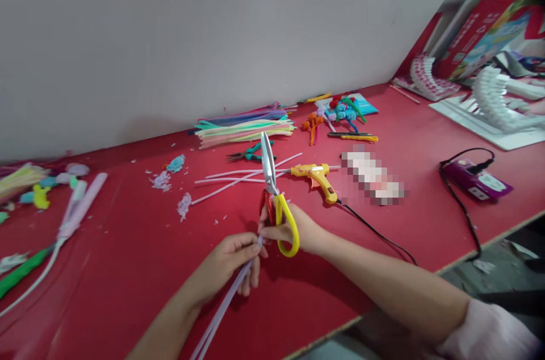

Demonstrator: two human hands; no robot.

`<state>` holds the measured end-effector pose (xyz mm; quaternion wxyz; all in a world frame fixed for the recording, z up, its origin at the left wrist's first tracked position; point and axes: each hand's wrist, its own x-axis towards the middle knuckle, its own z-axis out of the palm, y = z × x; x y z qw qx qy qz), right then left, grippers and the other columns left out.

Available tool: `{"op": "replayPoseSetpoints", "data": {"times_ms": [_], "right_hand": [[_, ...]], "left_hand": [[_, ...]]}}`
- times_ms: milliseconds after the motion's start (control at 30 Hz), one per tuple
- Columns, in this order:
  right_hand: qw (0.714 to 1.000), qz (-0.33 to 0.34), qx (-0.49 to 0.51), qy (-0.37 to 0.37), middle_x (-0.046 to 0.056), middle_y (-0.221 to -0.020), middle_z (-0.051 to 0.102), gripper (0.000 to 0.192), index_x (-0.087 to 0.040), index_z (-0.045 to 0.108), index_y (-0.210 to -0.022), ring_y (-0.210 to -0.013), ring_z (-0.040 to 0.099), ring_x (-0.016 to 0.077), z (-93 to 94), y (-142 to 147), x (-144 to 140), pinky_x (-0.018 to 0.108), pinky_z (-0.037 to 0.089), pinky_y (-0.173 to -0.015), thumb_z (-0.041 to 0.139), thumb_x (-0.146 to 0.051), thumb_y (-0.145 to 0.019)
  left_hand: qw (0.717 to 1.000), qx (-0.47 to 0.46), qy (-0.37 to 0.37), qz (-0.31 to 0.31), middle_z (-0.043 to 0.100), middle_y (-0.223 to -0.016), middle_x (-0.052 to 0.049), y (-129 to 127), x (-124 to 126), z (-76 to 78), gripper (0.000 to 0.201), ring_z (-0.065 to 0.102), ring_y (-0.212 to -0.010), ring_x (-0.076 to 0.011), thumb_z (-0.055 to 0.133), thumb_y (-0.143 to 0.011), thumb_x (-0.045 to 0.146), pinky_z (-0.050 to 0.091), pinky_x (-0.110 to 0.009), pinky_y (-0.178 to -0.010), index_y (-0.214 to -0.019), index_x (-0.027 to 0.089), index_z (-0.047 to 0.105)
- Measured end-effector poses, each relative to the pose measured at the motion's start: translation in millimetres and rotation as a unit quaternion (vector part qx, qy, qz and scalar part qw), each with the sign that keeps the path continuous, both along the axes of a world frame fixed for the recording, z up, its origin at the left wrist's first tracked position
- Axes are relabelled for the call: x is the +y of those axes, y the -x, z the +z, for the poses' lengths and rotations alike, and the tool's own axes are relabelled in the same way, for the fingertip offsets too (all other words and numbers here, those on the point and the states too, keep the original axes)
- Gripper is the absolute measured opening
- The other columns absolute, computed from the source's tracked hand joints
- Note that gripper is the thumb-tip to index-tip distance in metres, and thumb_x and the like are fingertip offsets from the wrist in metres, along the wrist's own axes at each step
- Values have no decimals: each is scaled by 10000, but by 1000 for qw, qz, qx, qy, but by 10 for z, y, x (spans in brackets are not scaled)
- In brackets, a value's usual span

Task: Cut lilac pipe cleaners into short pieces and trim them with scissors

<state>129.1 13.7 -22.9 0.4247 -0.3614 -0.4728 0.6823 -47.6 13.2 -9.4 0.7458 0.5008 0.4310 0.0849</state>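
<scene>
My left hand [225, 260] pinches a few lilac pipe cleaners [224, 306] between thumb and fingers, and their long ends trail down toward the lower edge of the view. Close beside it, my right hand [304, 229] is closed around scissors [289, 226] with one yellow and one red handle loop. The scissors' blades point up and away from me, apparently together. Fingertips of both hands meet near the top ends of the pipe cleaners; whether my right fingers also grip them is unclear. Beyond the hands, loose pale pink-lilac pipe cleaners [230, 183] lie crossed on the red table [140, 269].
A yellow glue gun [317, 178] with a black cord lies past my right hand. Behind are teal-handled pliers [251, 153], a pipe cleaner bundle [247, 130] and fuzz clippings [184, 205]. A pink hair straightener [80, 209] lies left, a purple box [477, 178] right.
</scene>
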Motion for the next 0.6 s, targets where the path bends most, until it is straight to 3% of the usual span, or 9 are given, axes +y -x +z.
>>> {"op": "replayPoseSetpoints", "data": {"times_ms": [167,333,600], "right_hand": [[998,-40,-35,-37,-24,-703,551,220,-205,466,-794,-582,534,110,-57,-21,4,248,437,-560,627,-244,-651],[992,-77,-88,-56,-26,-672,561,181,-196,487,-772,-595,536,116,-82,8,-8,262,441,-594,610,-223,-643],[997,-81,-3,10,-42,-637,536,260,-198,431,-777,-553,547,110,2,17,-16,243,441,-506,635,-295,-647]], "left_hand": [[998,-9,-16,54,601,-575,-19,-84,-3,6,220,529,-409,-93,421,-823,368,381,-178,-391,-828,154,468],[990,52,-89,94,539,-516,33,-144,-16,-7,225,335,-311,-23,477,-787,377,205,-133,-306,-755,154,489],[971,47,-183,146,543,-553,34,-141,-83,23,222,354,-330,-23,479,-782,368,237,-153,-344,-733,154,518]]}}
